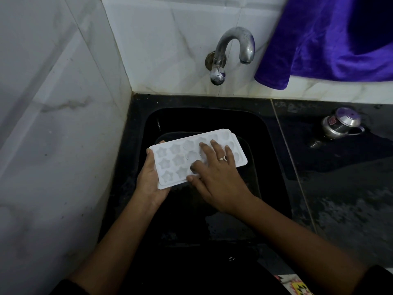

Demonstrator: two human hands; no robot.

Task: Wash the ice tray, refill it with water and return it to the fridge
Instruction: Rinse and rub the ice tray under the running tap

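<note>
While held up over the black sink (212, 120), gripped at its left short end: a white plastic ice tray with star and flower shaped hollows (170, 160), hollows facing up, long side slanting away to the right. Around that left end, the left hand (148, 179), palm under the tray, thumb against the near-left rim, one fingertip (162, 142) showing over the far edge; fingers curled round the tray. On top of the tray's right half, the right hand (219, 179), laid flat, fingers (215, 146) straight and a little apart, tips pressing on the hollows, thumb along the near long edge, a silver ring (223, 158) on one finger. Just under the tray, a second white edge; cannot tell whether lid or another tray.

Below, inside the sink, a dark rounded basin (248, 173), mostly hidden by tray and hands. Above, on the white marbled wall tiles (159, 39), a curved dull metal tap (222, 46), spout turned down over the sink's back edge. Right of the tap, a deep purple velvety cloth (329, 39) hanging down, its lower corner near the spout. On the wet black counter (340, 188) right of the sink, well apart from the tray, a small lidded steel pot with a handle (340, 126).
</note>
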